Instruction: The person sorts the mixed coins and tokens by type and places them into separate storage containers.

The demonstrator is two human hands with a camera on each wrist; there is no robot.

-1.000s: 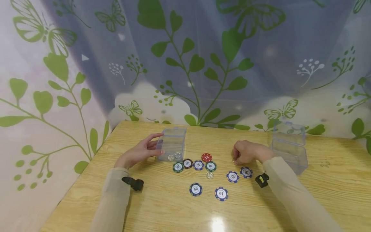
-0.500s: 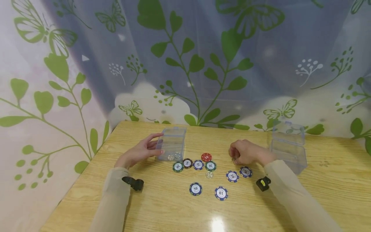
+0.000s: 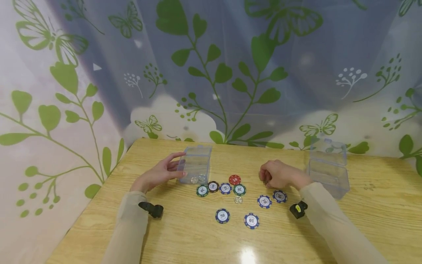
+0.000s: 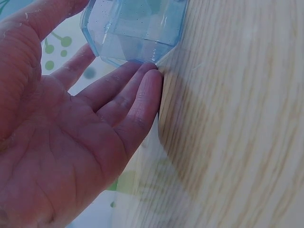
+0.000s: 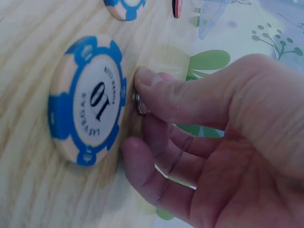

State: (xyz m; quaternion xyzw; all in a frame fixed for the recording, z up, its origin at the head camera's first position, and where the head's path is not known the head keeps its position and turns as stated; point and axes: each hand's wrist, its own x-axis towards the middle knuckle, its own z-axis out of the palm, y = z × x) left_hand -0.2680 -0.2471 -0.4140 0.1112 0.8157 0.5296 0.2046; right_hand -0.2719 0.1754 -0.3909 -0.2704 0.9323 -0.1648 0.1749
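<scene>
My left hand [image 3: 160, 174] holds the side of a clear plastic box [image 3: 199, 163], thumb in front and fingers behind. In the left wrist view, the fingertips touch the box [image 4: 137, 28] near the table. A few coins [image 3: 194, 179] lie inside it. Over the table at right, my right hand [image 3: 279, 174] pinches a small metal coin [image 5: 140, 103] between thumb and finger. Just beside those fingers, in the right wrist view, is a blue-and-white poker chip [image 5: 90, 99] marked 10. Another coin [image 3: 238, 200] lies flat among the chips.
Between the hands, a red chip [image 3: 234, 179], a green chip [image 3: 239, 189], a blue chip [image 3: 225, 188] and several others lie on the wooden table [image 3: 184, 234]. A second clear box [image 3: 329, 176] stands at right with its lid raised. A patterned curtain [image 3: 230, 91] hangs behind.
The right hand's fingertips have shifted slightly left, and the coin has been drawn in between them. The left hand and its box have stayed in place.
</scene>
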